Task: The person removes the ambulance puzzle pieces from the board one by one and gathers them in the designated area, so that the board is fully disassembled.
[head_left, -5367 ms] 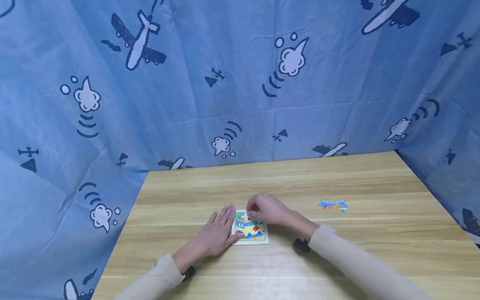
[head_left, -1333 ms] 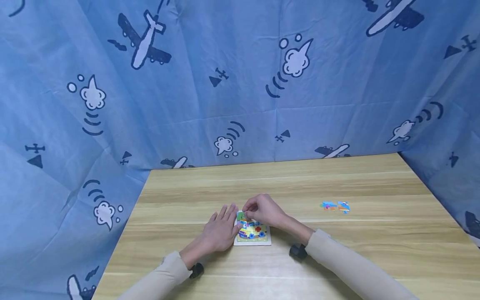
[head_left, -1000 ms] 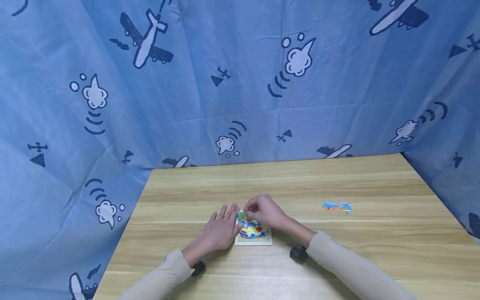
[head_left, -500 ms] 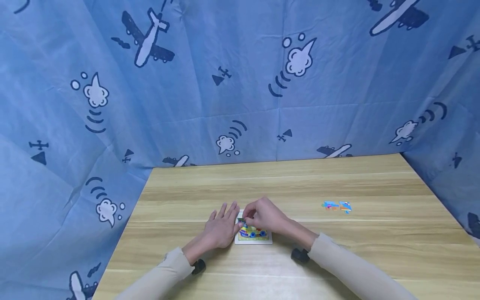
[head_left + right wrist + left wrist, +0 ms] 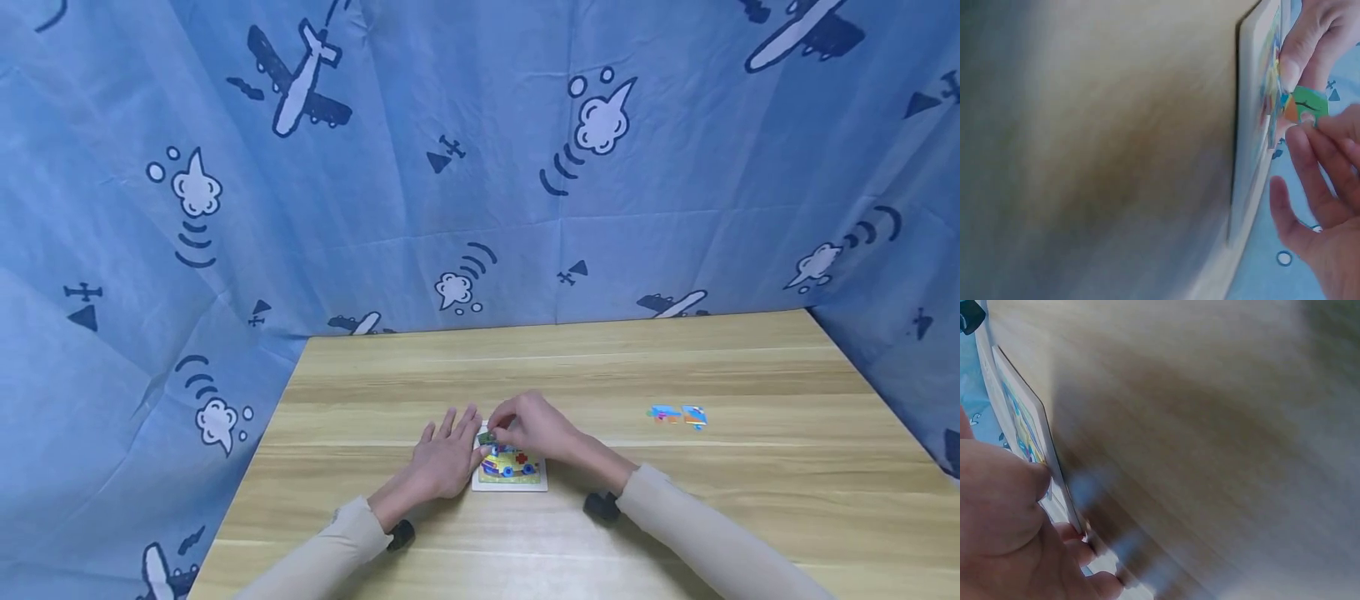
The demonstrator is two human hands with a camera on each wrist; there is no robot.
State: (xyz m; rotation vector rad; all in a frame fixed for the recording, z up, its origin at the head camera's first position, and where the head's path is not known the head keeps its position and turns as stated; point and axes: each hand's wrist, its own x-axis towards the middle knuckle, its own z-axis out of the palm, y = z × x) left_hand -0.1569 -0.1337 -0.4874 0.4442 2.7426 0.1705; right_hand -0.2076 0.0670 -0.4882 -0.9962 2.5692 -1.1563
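A jigsaw board (image 5: 513, 486) with a white rim and a yellow ambulance picture lies on the table. My left hand (image 5: 442, 462) rests at its left edge, fingers spread, with the thumb (image 5: 1038, 478) over the picture. Above the board's upper left part, my right hand (image 5: 536, 427) pinches a green and orange puzzle piece (image 5: 1311, 100) between thumb and fingertips. That piece stands tilted up from the board in the right wrist view, close to the left thumb. The right hand hides the board's upper right part in the head view.
Two loose blue puzzle pieces, one pinkish piece (image 5: 663, 413) and one with orange (image 5: 694, 416), lie at the right of the wooden table (image 5: 750, 500). A blue curtain (image 5: 495, 167) with airplane prints encloses the back and sides.
Since 5.4 s ago, the left thumb has moved up the board. The green piece, bright and face-up 1 s ago, is now tilted in the right hand. The head view has shifted slightly.
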